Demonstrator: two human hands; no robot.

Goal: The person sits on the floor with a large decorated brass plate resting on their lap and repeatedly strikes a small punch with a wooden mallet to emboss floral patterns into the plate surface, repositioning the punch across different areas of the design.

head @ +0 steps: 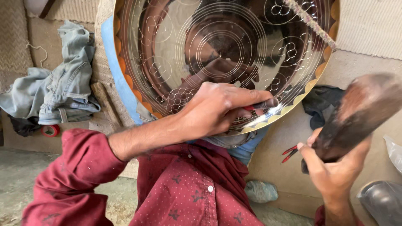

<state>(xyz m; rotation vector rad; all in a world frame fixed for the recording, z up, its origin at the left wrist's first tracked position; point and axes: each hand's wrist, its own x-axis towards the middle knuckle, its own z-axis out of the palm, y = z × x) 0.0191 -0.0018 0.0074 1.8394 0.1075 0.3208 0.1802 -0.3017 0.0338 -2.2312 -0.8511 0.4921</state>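
**Engraved tray under the punch**

The engraved metal tray (217, 54) is cut off at the top edge, and the mallet (356, 113) is blurred. The left hand (217, 109) pinches a red-handled tool (261, 105) against the tray's near rim. The right hand (335, 167) grips the mallet, near right.

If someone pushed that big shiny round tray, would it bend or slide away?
The shiny round tray looks like polished metal, so it is probably stiff, not floppy. Its mirror-smooth face seems slippery, and being round and propped on edge, it might roll or tip if let go. The left hand rests on it, likely steadying it.
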